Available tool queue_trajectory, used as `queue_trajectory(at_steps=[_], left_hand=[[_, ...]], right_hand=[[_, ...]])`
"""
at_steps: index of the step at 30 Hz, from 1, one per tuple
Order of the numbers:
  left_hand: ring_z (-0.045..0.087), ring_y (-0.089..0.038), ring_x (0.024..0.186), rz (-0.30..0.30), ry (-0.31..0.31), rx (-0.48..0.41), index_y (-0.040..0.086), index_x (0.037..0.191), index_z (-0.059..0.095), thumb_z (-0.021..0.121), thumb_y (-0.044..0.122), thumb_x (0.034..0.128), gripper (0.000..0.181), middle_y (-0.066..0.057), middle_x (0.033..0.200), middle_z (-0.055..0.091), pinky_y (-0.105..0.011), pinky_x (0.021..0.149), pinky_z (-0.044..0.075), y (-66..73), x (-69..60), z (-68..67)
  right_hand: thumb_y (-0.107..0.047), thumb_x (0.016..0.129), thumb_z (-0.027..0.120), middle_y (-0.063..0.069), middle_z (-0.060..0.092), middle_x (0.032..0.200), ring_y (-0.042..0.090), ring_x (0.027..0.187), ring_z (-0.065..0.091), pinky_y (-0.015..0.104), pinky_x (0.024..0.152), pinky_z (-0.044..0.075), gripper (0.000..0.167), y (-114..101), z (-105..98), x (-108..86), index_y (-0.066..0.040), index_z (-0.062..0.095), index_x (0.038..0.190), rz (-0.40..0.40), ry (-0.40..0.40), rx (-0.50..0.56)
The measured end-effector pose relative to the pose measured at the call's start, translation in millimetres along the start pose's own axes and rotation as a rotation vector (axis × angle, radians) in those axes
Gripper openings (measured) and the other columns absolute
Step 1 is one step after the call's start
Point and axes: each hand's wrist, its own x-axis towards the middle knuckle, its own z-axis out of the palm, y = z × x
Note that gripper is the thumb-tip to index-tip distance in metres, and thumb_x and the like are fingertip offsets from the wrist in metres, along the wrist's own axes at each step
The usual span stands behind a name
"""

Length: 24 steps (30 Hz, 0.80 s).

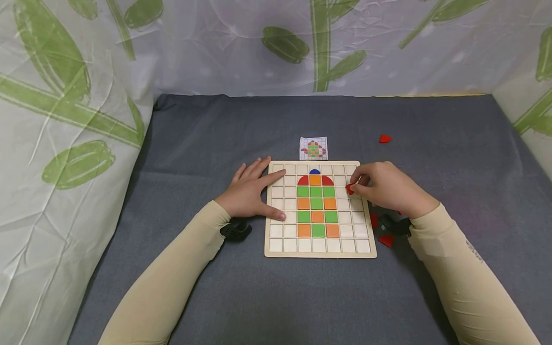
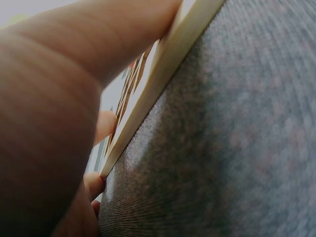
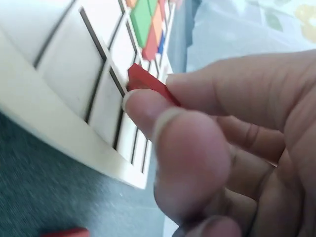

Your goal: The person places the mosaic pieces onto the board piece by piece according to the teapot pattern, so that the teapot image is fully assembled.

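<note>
A wooden grid board (image 1: 276, 246) lies on the grey cloth, with green and orange square tiles, two red quarter-round tiles and a blue half-round tile (image 1: 315, 171) set in its middle columns. My left hand (image 1: 250, 191) rests at the board's left edge, thumb and index finger spread over the outer cells. Over the right-hand columns, my right hand (image 1: 384, 189) pinches a small red tile (image 1: 350, 189) between thumb and fingers. In the right wrist view that red tile (image 3: 148, 84) is held tilted above the cells; its full outline is partly covered by the fingertips.
A small printed pattern card (image 1: 314, 149) lies just beyond the board's top edge. One red piece (image 1: 385, 139) sits on the cloth at the upper right. More red pieces (image 1: 386, 240) lie right of the board, partly under the right wrist. A leaf-printed curtain (image 1: 233, 48) hangs behind.
</note>
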Motion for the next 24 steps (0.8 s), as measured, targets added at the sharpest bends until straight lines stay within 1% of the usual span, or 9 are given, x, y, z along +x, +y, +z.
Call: queue_trajectory(at_steps=[2, 5, 10, 16, 24], left_hand=[[-0.006, -0.029, 0.164, 0.0, 0.0, 0.002, 0.036, 0.168, 0.027, 0.085, 0.073, 0.0732, 0.117, -0.004, 0.178, -0.002, -0.056, 0.129, -0.01, 0.4, 0.2, -0.2], [-0.005, -0.029, 0.164, -0.002, -0.002, 0.004, 0.036, 0.168, 0.027, 0.084, 0.073, 0.0729, 0.117, -0.004, 0.178, -0.002, -0.055, 0.129, -0.009, 0.9, 0.5, -0.2], [-0.005, -0.029, 0.164, -0.005, -0.004, 0.002, 0.036, 0.168, 0.027, 0.085, 0.073, 0.0732, 0.117, -0.004, 0.178, -0.002, -0.055, 0.129, -0.01, 1.6, 0.4, -0.8], [-0.006, -0.029, 0.164, -0.01, -0.006, -0.004, 0.035, 0.168, 0.028, 0.086, 0.072, 0.0726, 0.117, -0.004, 0.178, -0.002, -0.055, 0.129, -0.01, 1.8, -0.7, -1.1], [-0.006, -0.028, 0.164, -0.005, 0.0, -0.01, 0.035, 0.168, 0.028, 0.086, 0.072, 0.0715, 0.118, -0.004, 0.178, -0.001, -0.054, 0.129, -0.009, 1.5, -0.7, -0.3]], right_hand=[[-0.013, 0.099, 0.071, 0.005, 0.076, 0.087, 0.015, 0.052, 0.059, 0.034, 0.054, 0.052, 0.012, 0, 3, 1.3, -0.006, 0.077, 0.107, -0.002, -0.006, 0.011], [-0.013, 0.099, 0.072, 0.004, 0.076, 0.088, 0.014, 0.058, 0.06, 0.033, 0.056, 0.051, 0.014, -1, 7, 2.6, -0.006, 0.079, 0.108, -0.005, -0.009, -0.003], [-0.012, 0.098, 0.073, 0.001, 0.074, 0.085, 0.016, 0.068, 0.059, 0.033, 0.059, 0.048, 0.011, -2, 11, 4.3, -0.008, 0.081, 0.105, -0.011, -0.015, -0.032], [-0.011, 0.096, 0.075, 0.0, 0.072, 0.08, 0.016, 0.069, 0.059, 0.032, 0.061, 0.049, 0.007, -2, 15, 6.7, -0.007, 0.078, 0.101, -0.022, -0.035, -0.019], [-0.009, 0.097, 0.074, -0.001, 0.074, 0.083, 0.013, 0.074, 0.065, 0.033, 0.07, 0.053, 0.004, -2, 21, 8.1, -0.006, 0.074, 0.099, -0.066, -0.028, 0.004]])
